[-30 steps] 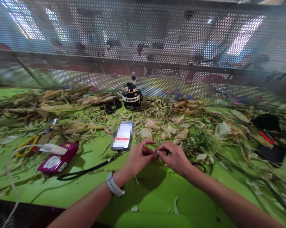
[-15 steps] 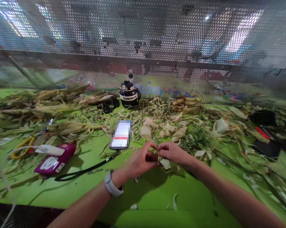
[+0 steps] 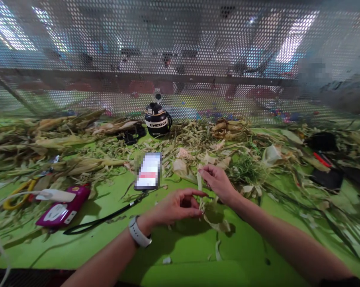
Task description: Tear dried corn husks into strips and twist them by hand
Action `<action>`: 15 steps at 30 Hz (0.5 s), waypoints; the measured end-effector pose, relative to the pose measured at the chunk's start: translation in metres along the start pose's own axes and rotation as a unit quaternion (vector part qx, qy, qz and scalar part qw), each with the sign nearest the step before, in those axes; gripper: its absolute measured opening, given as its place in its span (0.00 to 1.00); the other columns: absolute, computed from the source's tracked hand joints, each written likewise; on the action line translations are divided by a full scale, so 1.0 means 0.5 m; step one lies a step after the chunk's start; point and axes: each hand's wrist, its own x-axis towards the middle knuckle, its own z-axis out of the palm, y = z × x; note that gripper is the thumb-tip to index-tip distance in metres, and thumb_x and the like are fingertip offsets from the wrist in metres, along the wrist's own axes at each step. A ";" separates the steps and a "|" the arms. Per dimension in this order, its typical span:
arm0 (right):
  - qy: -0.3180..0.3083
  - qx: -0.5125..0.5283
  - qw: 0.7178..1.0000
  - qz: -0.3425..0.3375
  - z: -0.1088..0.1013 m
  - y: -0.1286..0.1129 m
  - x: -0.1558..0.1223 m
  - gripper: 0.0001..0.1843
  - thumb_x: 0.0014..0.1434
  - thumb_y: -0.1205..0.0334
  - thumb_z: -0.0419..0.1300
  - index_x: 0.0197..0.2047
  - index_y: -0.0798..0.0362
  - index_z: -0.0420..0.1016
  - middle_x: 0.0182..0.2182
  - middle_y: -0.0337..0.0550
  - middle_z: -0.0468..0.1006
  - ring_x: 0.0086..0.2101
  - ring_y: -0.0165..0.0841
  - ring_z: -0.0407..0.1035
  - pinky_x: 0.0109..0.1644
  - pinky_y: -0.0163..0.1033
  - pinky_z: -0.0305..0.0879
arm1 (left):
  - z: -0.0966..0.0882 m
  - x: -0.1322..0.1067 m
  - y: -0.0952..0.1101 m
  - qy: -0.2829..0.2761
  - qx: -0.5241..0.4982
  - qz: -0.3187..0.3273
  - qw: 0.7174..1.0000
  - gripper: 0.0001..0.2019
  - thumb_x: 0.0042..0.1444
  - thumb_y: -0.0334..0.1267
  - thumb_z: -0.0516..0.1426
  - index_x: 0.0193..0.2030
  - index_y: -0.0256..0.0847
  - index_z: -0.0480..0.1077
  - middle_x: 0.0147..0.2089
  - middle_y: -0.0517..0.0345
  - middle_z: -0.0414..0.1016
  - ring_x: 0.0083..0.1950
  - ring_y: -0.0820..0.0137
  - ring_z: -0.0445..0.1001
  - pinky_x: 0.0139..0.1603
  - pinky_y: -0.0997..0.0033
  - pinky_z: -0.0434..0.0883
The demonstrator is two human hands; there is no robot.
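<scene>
My left hand (image 3: 178, 206), with a pale watch at the wrist, is closed, thumb and forefinger meeting at the lower part of a corn husk strip (image 3: 200, 184). Up and to the right, my right hand (image 3: 218, 182) pinches the top end of that strip, which stands stretched between the hands. A curled, pale piece of husk (image 3: 218, 225) hangs below the fingers just over the green table (image 3: 192, 255). Whether it is joined to the strip is hard to make out.
A phone (image 3: 148, 171) with a black strap lies left of my hands. Further left sit a purple power strip (image 3: 65, 205) with a white plug and yellow-handled scissors (image 3: 20, 195). Dried husks (image 3: 198, 133) and a black ENERGY bottle (image 3: 157, 119) stand before a perforated screen (image 3: 180, 44).
My hands, close together before, have moved apart: the right went up, the left slightly down. The husk strip now shows stretched between them, and the curled piece hangs lower. The view shifted slightly right.
</scene>
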 end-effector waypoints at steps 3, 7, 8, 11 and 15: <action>0.043 0.002 0.998 -0.047 -0.004 -0.014 -0.005 0.14 0.53 0.52 0.58 0.26 0.54 0.65 0.16 0.30 0.59 0.17 0.23 0.52 0.20 0.31 0.47 | -0.009 0.005 -0.011 -0.016 -0.038 0.017 0.999 0.15 0.52 0.35 0.61 0.47 0.40 0.69 0.32 0.60 0.73 0.34 0.74 0.73 0.38 0.72 0.67; 0.080 0.037 0.990 -0.109 -0.009 -0.036 -0.017 0.13 0.55 0.53 0.58 0.28 0.54 0.66 0.17 0.31 0.62 0.18 0.24 0.54 0.21 0.31 0.51 | -0.014 0.009 -0.013 0.007 -0.091 0.035 0.995 0.21 0.50 0.35 0.63 0.50 0.43 0.63 0.33 0.62 0.71 0.33 0.74 0.74 0.36 0.72 0.68; 0.082 0.040 0.988 -0.123 -0.009 -0.040 -0.020 0.13 0.56 0.53 0.58 0.29 0.53 0.66 0.18 0.32 0.62 0.18 0.24 0.54 0.21 0.31 0.52 | -0.013 0.009 -0.011 0.011 -0.098 0.031 0.995 0.21 0.49 0.35 0.63 0.50 0.43 0.63 0.32 0.63 0.72 0.32 0.74 0.74 0.35 0.72 0.69; 0.062 0.023 0.986 -0.154 -0.005 -0.042 -0.029 0.11 0.57 0.54 0.57 0.30 0.53 0.67 0.19 0.33 0.63 0.19 0.24 0.55 0.22 0.31 0.52 | -0.008 0.008 -0.005 -0.004 -0.088 0.008 0.996 0.13 0.49 0.36 0.63 0.42 0.40 0.68 0.32 0.61 0.72 0.33 0.75 0.73 0.38 0.72 0.68; 0.027 -0.003 0.988 -0.154 0.005 -0.032 -0.034 0.12 0.58 0.54 0.57 0.30 0.54 0.66 0.21 0.33 0.62 0.20 0.24 0.55 0.22 0.31 0.52 | 0.004 0.007 -0.003 -0.019 -0.093 -0.009 0.995 0.08 0.49 0.37 0.63 0.34 0.39 0.71 0.32 0.60 0.74 0.34 0.74 0.73 0.40 0.71 0.67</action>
